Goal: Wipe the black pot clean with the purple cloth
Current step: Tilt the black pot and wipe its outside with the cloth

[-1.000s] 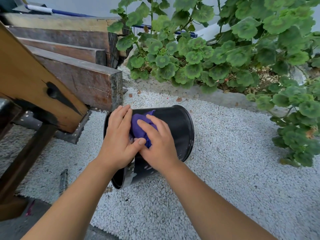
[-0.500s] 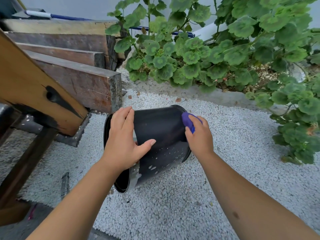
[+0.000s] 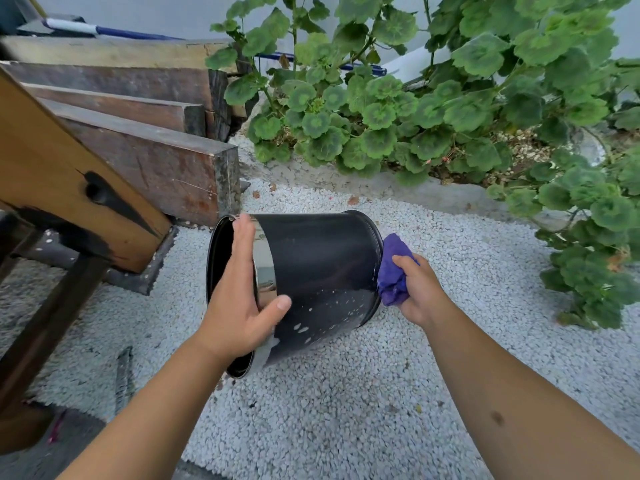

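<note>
The black pot (image 3: pixel 322 268) lies on its side on white gravel, its open mouth turned left and toward me, its base to the right. White specks dot its lower side. My left hand (image 3: pixel 242 299) grips the pot at the shiny band by the rim, thumb on the side wall. My right hand (image 3: pixel 420 289) holds the bunched purple cloth (image 3: pixel 394 268) pressed against the pot's base end at the right.
Stacked wooden beams (image 3: pixel 145 147) and a slanted plank (image 3: pixel 52 174) stand at the left. A concrete kerb (image 3: pixel 381 187) with leafy green plants (image 3: pixel 433 109) runs behind and to the right. White gravel (image 3: pixel 346 393) covers the ground around the pot.
My right hand with the cloth has slid from the pot's upper side, beside my left hand, to its base end on the right. The left hand has kept its hold by the rim.
</note>
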### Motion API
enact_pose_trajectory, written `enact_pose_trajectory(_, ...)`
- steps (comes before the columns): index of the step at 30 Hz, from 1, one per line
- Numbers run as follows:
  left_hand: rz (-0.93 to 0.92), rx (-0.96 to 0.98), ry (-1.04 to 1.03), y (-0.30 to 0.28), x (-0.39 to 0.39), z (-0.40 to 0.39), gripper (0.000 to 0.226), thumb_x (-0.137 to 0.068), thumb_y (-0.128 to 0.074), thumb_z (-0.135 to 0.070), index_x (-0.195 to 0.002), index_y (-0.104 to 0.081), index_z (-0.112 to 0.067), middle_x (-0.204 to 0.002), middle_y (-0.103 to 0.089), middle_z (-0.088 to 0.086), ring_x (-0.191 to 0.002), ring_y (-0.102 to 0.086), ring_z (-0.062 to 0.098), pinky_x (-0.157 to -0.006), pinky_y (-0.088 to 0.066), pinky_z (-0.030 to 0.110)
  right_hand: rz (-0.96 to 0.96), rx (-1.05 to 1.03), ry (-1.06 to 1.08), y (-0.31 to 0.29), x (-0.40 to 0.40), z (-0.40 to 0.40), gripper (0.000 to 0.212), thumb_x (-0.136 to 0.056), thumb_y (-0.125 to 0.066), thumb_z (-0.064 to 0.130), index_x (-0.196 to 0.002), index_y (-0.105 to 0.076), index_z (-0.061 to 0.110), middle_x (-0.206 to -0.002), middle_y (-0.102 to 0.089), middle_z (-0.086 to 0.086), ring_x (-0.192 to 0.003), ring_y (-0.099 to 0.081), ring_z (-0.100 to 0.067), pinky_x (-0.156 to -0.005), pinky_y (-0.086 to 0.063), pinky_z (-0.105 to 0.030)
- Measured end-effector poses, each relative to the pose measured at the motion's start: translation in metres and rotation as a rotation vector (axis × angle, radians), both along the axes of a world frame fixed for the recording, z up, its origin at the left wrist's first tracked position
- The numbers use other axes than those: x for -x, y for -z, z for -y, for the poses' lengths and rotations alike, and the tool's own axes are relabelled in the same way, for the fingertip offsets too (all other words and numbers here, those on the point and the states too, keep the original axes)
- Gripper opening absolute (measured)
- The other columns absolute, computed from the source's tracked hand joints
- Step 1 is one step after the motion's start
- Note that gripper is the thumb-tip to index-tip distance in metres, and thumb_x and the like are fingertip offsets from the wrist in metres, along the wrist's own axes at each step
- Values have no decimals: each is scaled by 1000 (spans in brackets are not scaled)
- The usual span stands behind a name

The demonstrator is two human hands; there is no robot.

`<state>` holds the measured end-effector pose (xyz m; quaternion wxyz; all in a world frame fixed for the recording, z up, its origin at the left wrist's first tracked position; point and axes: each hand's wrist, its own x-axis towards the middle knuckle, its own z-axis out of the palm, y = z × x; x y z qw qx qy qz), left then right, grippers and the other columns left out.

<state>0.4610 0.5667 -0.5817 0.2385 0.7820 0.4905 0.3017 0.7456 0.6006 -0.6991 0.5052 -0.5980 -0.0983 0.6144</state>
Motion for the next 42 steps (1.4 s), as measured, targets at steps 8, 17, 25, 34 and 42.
enact_pose_trajectory(8,112,54,-32,8,-9,-3,98,-88,-36,-73,-154,7,-15,-162,20,-2,-149,16,17,-120,4,26,-9,-34,-28,-1,-7,3,21,-89,-65,17,-109,-59,18,-95,-71,-8,-70,-70,-17,-57,-54,-33)
enact_pose_trajectory(17,107,157,-172,0,-38,-17,83,-90,-30,-65,-155,1,-24,-159,21,-17,-143,24,-3,-116,9,28,240,-22,-192,-13,-4,-9,23,-90,-64,20,-109,-53,20,-99,-65,-8,-72,-65,-18,-56,-50,-32)
enact_pose_trajectory(25,-223,42,-113,-7,-42,-39,83,-91,-11,-68,-153,-20,-15,-163,-11,-1,-150,3,12,-117,-8,44,617,-161,-117,-53,46,9,34,-74,-63,40,-106,-52,40,-102,-57,21,-91,-58,0,-67,-39,-19)
enact_pose_trajectory(34,-38,123,-143,0,-10,-40,101,-83,1,-80,-152,-22,-11,-162,-13,1,-149,2,10,-121,-5,44,957,-788,-461,-85,155,46,50,-90,-54,31,-140,-51,27,-149,-40,-6,-133,-37,-19,-112,-24,-21)
enact_pose_trajectory(42,-280,127,-186,-4,-4,-37,103,-74,-36,-74,-153,-20,-11,-164,-5,0,-150,7,12,-119,-9,43,1117,-469,-361,-42,114,39,41,-91,-62,17,-131,-62,22,-145,-46,-8,-129,-43,-26,-108,-28,-27)
